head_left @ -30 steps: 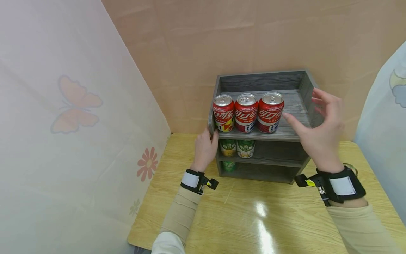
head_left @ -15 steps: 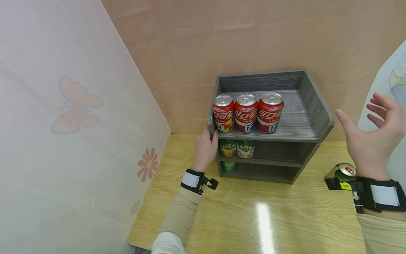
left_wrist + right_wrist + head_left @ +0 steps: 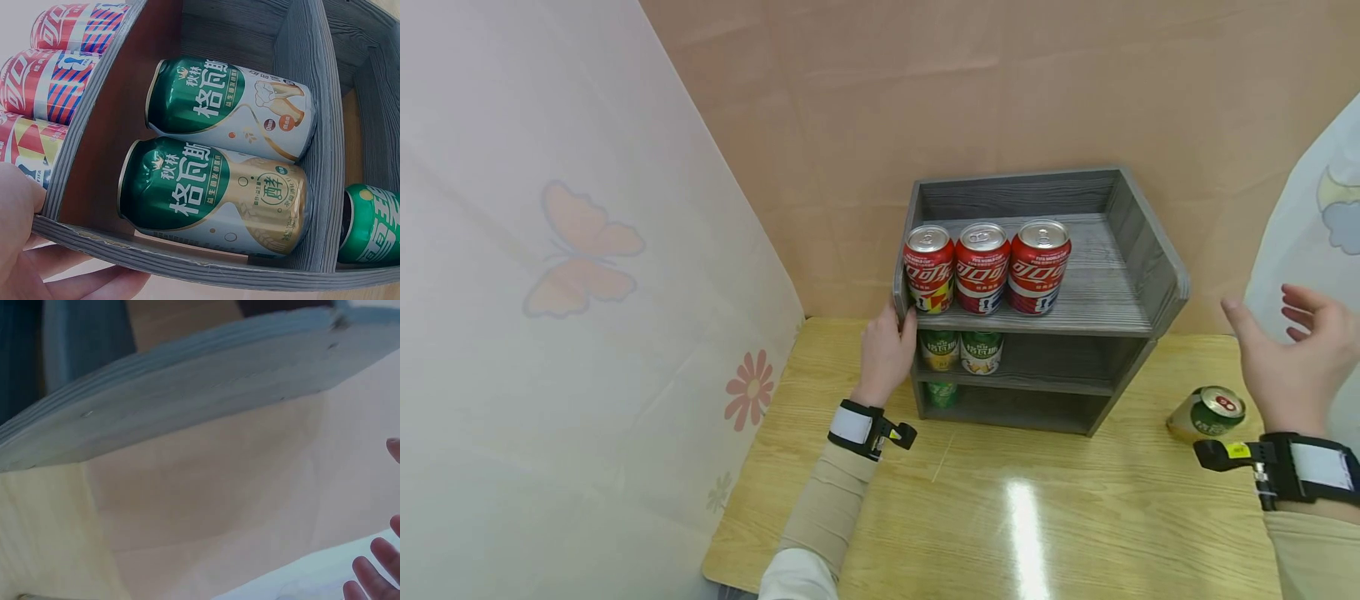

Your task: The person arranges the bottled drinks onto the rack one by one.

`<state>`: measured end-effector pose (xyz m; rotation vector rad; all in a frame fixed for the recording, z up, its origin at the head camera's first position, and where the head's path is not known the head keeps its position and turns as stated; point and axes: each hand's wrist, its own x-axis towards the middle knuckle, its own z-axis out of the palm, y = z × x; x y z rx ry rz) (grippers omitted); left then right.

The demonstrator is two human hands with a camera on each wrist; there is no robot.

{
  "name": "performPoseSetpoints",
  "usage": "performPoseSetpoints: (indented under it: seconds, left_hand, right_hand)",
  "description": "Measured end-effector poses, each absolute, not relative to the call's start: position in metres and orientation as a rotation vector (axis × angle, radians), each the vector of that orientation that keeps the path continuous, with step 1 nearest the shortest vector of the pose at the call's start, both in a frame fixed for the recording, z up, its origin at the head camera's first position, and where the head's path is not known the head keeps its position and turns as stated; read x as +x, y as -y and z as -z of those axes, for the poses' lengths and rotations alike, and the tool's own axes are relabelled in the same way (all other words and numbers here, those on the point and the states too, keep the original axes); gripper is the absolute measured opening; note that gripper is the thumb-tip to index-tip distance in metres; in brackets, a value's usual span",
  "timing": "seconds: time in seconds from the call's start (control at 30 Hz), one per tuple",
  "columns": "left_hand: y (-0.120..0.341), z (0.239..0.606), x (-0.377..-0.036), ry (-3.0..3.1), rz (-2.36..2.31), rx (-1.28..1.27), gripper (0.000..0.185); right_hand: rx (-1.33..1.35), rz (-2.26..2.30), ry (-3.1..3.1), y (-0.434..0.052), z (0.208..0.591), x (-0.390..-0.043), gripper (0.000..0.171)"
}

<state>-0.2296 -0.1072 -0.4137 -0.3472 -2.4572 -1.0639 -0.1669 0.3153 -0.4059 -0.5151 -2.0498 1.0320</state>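
Note:
My left hand (image 3: pixel 883 354) grips the left side of a grey wooden shelf (image 3: pixel 1033 322); in the left wrist view its fingers (image 3: pixel 94 281) lie along the outer side panel. Three red cola cans (image 3: pixel 982 268) stand in a row on the top tier. Two green kvass cans (image 3: pixel 212 197), one gold and one white below the green, stand on the middle tier. A green can (image 3: pixel 372 224) is partly visible on the bottom tier. To the right of the shelf my right hand (image 3: pixel 1300 367) hangs in the air, fingers spread, holding nothing. Just left of it a green-and-gold can (image 3: pixel 1208 413) stands on the table.
The shelf stands on a light wooden table (image 3: pixel 985 508) against a tan cloth backdrop (image 3: pixel 1037 83). A white sheet (image 3: pixel 587 417) with a butterfly and flowers borders the left side, and another sheet (image 3: pixel 1315 208) hangs at the right.
My right hand has moved from beside the top tier out to the right and then lower, which uncovers the can on the table. The left hand and the cans on the shelf stay put.

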Motion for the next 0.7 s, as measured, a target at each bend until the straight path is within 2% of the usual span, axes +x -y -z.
performPoseSetpoints:
  seconds: [0.57,0.7]
  left_hand:
    - [0.107,0.415,-0.230,2.453,1.055,-0.344,0.024]
    - [0.108,0.415,-0.229,2.444,1.058,-0.352,0.023]
  right_hand:
    - [-0.739,-1.068,2.248,-0.350,0.461,-0.178,0.067]
    - [-0.711,-1.095,2.321,-0.357,0.474,-0.179,0.071]
